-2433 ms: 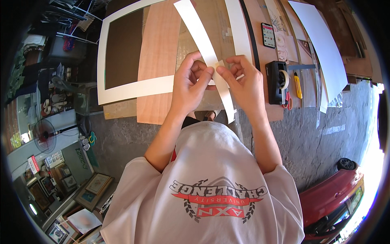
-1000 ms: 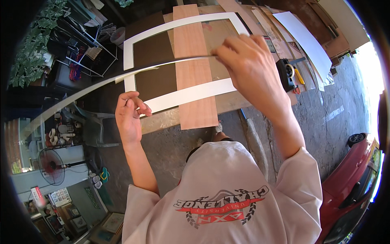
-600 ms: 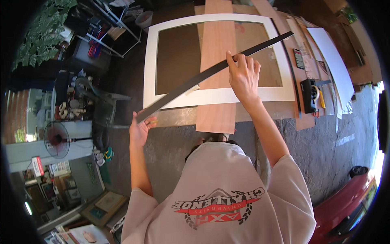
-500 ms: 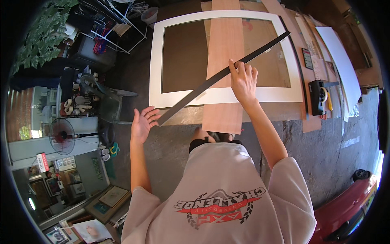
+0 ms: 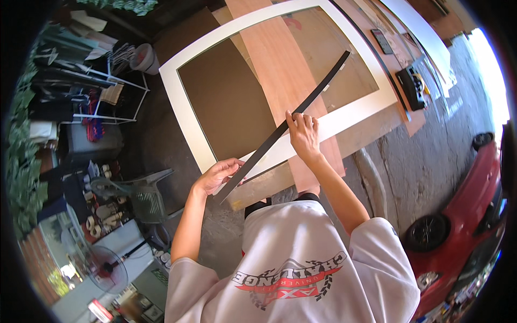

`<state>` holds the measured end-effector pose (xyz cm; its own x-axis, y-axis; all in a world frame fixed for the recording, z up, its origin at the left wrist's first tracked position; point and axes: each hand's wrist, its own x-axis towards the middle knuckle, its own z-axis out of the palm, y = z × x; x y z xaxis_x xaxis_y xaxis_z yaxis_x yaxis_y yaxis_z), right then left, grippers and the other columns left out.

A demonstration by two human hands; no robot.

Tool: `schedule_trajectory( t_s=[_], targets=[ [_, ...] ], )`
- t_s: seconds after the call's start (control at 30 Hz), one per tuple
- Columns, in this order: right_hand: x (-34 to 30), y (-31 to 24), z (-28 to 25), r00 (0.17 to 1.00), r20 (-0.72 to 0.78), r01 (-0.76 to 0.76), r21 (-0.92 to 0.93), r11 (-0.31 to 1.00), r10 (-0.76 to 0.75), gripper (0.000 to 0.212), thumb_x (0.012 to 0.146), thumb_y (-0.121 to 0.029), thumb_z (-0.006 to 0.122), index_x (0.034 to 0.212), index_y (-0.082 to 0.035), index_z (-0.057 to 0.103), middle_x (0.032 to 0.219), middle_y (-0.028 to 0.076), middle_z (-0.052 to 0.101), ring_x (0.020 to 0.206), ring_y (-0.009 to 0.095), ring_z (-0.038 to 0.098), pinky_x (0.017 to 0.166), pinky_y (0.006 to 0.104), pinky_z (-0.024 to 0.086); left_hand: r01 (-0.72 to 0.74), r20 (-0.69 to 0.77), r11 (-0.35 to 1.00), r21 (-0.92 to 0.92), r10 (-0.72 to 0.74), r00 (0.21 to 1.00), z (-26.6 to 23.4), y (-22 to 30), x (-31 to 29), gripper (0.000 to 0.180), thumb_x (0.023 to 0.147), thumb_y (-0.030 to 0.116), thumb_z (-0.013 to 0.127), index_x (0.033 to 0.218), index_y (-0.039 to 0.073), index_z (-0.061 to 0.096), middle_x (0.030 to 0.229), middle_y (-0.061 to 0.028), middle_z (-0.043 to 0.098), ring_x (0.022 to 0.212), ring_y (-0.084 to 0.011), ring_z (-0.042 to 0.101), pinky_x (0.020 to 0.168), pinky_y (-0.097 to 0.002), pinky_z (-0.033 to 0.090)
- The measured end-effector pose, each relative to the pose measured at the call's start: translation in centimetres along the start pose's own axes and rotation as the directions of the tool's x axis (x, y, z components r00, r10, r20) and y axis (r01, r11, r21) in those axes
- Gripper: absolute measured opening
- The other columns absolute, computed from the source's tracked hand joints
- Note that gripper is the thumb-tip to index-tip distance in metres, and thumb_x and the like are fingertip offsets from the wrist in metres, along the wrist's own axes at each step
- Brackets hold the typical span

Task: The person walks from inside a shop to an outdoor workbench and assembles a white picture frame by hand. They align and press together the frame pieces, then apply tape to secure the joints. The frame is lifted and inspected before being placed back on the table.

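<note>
A long, thin black strip (image 5: 264, 147) runs at a slant across the work table, its far end bending a little. Small pale tabs stick out along its edge. My right hand (image 5: 304, 139) pinches the strip near its middle, thumb and fingers closed on it. Close to the near end, my left hand (image 5: 218, 175) is closed around the strip, with some fingertips hidden behind it. Beneath lies a large white rectangular frame (image 5: 183, 121) with an open middle. A light wooden board (image 5: 274, 59) passes under the frame and juts over the table's near edge.
To the right are a black tape dispenser (image 5: 412, 89), a phone-like device (image 5: 381, 41) and white sheets (image 5: 425, 37). A green plastic chair (image 5: 145, 199), a standing fan (image 5: 106, 269) and a bucket (image 5: 145, 58) stand left. A red car (image 5: 452, 220) is parked at right.
My left hand, open beside the strip's near end before, has closed on it. The strip has come nearer to me, still in my right hand. The whole view has turned.
</note>
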<state>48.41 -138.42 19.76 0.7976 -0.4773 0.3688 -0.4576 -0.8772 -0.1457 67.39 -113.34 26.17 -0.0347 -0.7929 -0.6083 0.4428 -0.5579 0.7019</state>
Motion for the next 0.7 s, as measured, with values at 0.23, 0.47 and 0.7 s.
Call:
schedule_trajectory(
  t_s=[0.23, 0.47, 0.7],
  targets=[
    [0.5, -4.7, 1.9, 0.986, 0.0, -0.168, -0.038, 0.985, 0.168, 0.048, 0.087, -0.01, 0.055, 0.134, -0.008, 0.055, 0.11, 0.006, 0.055, 0.106, 0.024, 0.053, 0.096, 0.0424, 0.039, 0.123, 0.12, 0.989, 0.076, -0.132, 0.984, -5.5, 2.6, -0.6, 0.033, 0.099, 0.032, 0.063, 0.117, 0.004, 0.062, 0.095, -0.0038, 0.068, 0.081, -0.0096, 0.063, 0.07, -0.0248, 0.052],
    [-0.6, -7.1, 2.7, 0.94, -0.042, -0.34, -0.039, 0.94, 0.338, 0.05, 0.086, -0.009, 0.063, 0.135, -0.014, 0.055, 0.113, 0.009, 0.056, 0.109, 0.027, 0.053, 0.097, 0.0447, 0.04, 0.108, 0.063, 0.954, 0.279, -0.13, 0.989, -5.1, 3.4, -1.1, 0.024, 0.099, 0.02, 0.062, 0.113, 0.001, 0.065, 0.093, -0.0026, 0.066, 0.078, -0.0084, 0.061, 0.07, -0.0242, 0.052],
    [-11.7, -17.9, 2.2, 0.227, 0.259, -0.757, 0.654, 0.003, 0.939, 0.046, 0.094, -0.019, 0.066, 0.129, 0.004, 0.047, 0.112, 0.021, 0.06, 0.103, 0.031, 0.06, 0.088, 0.0399, 0.049, 0.136, 0.043, 0.937, 0.322, -0.158, 0.987, -5.8, 4.6, -2.0, 0.028, 0.098, 0.015, 0.06, 0.123, 0.001, 0.063, 0.103, -0.003, 0.067, 0.085, -0.0067, 0.06, 0.08, -0.0249, 0.051]
  ],
)
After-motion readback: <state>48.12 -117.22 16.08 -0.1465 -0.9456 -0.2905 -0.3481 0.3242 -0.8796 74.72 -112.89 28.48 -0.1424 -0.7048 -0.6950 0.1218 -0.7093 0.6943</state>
